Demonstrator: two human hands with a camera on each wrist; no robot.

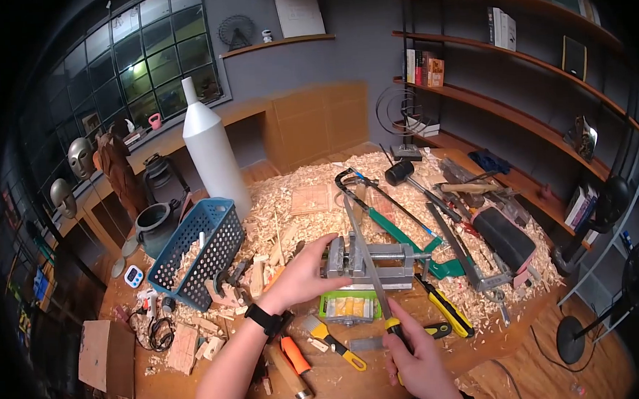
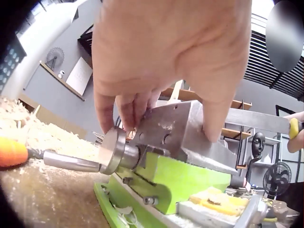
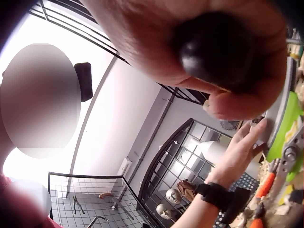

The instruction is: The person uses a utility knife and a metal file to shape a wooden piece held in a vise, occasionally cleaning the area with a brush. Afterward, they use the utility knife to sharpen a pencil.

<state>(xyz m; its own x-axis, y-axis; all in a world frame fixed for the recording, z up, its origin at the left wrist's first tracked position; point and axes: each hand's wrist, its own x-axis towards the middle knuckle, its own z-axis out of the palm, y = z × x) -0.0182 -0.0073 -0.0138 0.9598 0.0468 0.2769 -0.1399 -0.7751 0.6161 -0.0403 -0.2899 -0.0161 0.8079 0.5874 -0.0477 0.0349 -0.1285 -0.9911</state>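
Observation:
My left hand (image 1: 302,274) grips the grey metal bench vise (image 1: 392,276) at its left end. In the left wrist view its fingers (image 2: 135,110) reach over one side of the vise and the thumb lies on the other. My right hand (image 1: 418,364) holds a file (image 1: 371,269) by its black and yellow handle. The long flat blade points away from me and crosses over the vise in the head view. In the right wrist view, fingers wrap round the black handle end (image 3: 213,50). A bright green tray (image 1: 327,309) with yellow pieces sits close in front of the vise.
Wood shavings (image 1: 289,179) cover much of the table. A green-handled hacksaw (image 1: 397,231), a mallet (image 1: 399,172) and a yellow utility knife (image 1: 448,308) lie right of the vise. A scraper (image 1: 334,343) and an orange-handled tool (image 1: 294,355) lie in front. A blue basket (image 1: 224,240) stands left.

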